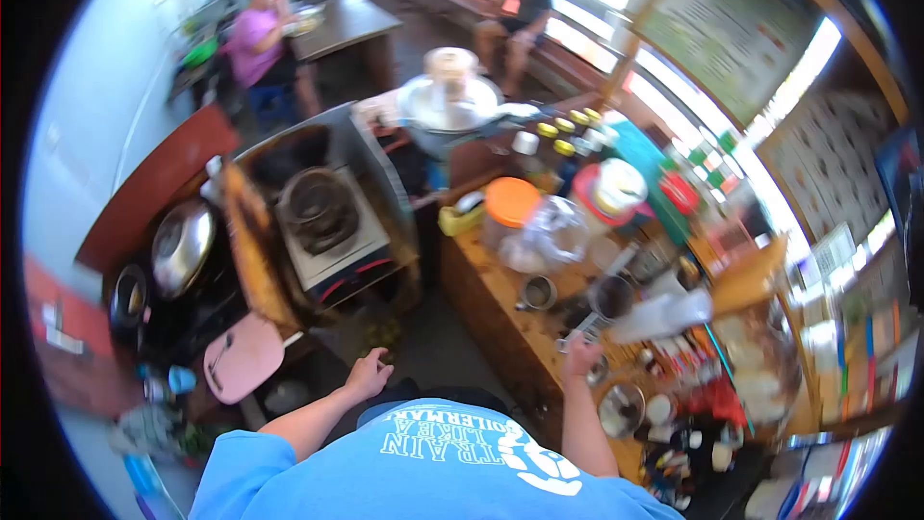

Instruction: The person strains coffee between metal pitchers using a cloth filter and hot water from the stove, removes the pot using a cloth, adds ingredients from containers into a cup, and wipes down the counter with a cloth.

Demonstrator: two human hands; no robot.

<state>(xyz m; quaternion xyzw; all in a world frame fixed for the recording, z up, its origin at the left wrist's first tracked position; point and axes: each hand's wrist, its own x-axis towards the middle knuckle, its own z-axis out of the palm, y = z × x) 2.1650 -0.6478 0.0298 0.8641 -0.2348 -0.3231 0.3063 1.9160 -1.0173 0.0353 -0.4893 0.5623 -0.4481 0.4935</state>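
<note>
My left hand (369,376) hangs in front of my body, its fingers loosely bent and a little apart, with nothing clear between them. Just beyond it is a blurred greenish clump (383,332), apparently lower down. Over the wooden counter, my right hand (580,356) is closed near a thin metallic handle. A dark round bowl or pan (610,298) lies just past that hand; blur hides whether the handle belongs to it. Left of these stands a metal cup (536,293) on the wooden counter (491,294).
A gas stove (337,231) with a blackened burner stands ahead left. A pink board (243,357) and a metal lid (183,247) are at left. The counter carries an orange-lidded jar (511,202), a plastic bag (558,231) and bottles. Two people sit farther back.
</note>
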